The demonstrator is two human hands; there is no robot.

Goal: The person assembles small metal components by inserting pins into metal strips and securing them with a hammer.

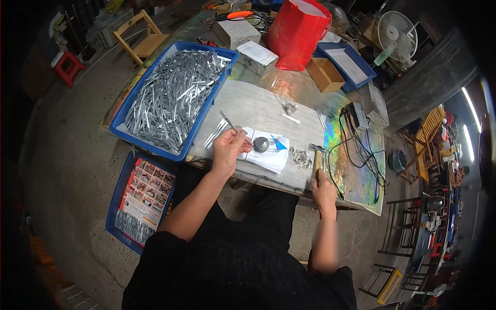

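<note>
Pinched in the fingers of my left hand (pixel 228 151) is a thin grey metal strip (pixel 225 118), slanting so that its lower end comes beside a small round dark metal block (pixel 261 144). The block sits on a stack of white paper (pixel 274 164), next to a blue triangular piece (pixel 280 144). My right hand (pixel 324 192) is closed round the wooden handle of a hammer (pixel 318 160), whose metal head lies low over the table or on it; I cannot tell which. Between the hammer and the paper is a pile of small metal pieces (pixel 300 157). Several loose strips (pixel 217 134) lie left of the paper.
A blue tray (pixel 118 130) heaped with metal strips stands at the left. Below it is another blue tray (pixel 110 223) with a printed sheet and strips. Farther back are a red bag (pixel 296 39), a wooden box (pixel 325 75) and a fan (pixel 397 35). Black cables (pixel 364 155) sprawl at the right.
</note>
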